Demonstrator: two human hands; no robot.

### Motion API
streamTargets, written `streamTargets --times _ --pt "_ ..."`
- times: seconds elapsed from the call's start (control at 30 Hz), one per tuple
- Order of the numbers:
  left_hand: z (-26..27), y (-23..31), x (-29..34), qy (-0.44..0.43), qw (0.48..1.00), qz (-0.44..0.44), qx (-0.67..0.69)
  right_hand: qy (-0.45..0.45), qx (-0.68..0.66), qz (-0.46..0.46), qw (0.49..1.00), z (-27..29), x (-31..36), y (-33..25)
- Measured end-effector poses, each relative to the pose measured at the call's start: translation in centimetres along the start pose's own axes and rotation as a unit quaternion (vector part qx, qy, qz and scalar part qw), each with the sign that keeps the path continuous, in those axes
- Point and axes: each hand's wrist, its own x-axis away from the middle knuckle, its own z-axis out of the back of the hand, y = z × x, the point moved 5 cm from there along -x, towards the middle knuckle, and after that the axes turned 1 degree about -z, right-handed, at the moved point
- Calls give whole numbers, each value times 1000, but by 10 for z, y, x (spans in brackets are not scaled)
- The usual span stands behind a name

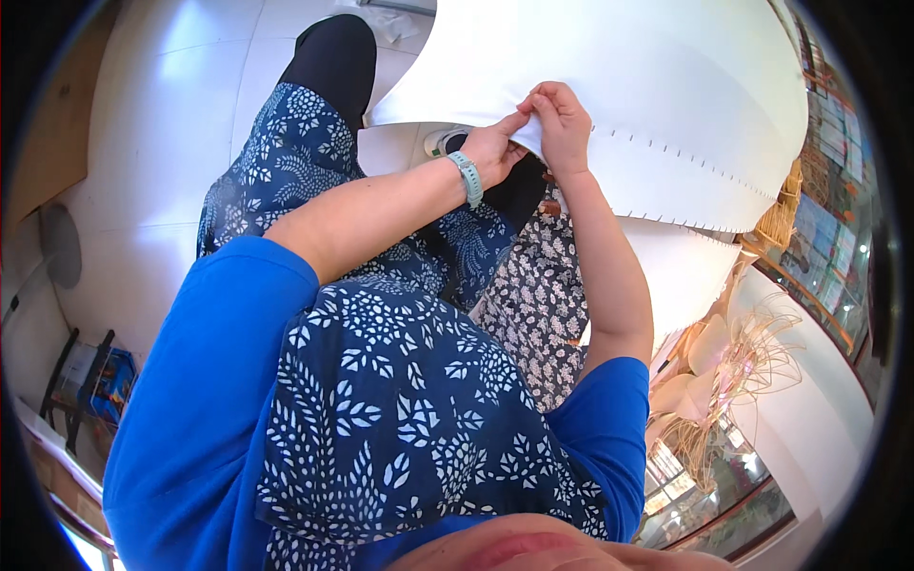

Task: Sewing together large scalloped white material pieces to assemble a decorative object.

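Observation:
A large white sheet, which looks like cloth stretched over a curved form, spreads across the top of the view. A row of short dark marks, pins or stitches, runs along its lower right part. At its near edge, my left hand is closed in a pinch on the sheet, a pale green watch on that wrist. My right hand pinches the same edge just beside it, with thumb and fingertips pressed together. Whether a needle or pin sits between those fingertips is too small to tell.
Below the sheet, a dark floral cloth hangs close to my right forearm. Thin wicker strands fan out at the right, near a glass-fronted case. A rack stands at the far left, on the pale tiled floor.

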Motion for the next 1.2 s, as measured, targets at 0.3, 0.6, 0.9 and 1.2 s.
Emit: streamTargets --times 0.3,0.6,0.9,1.2 --pt "2 -1 2 3 1000 2 0 55 -223 -66 971 0 -1 -1" --pt "6 4 8 -12 1000 -14 -2 6 -145 -3 989 24 6 -69" --pt "2 2 8 -53 997 5 47 -108 268 174 942 28 4 -88" --pt "8 4 14 17 1000 21 11 -185 490 318 791 21 -2 -61"
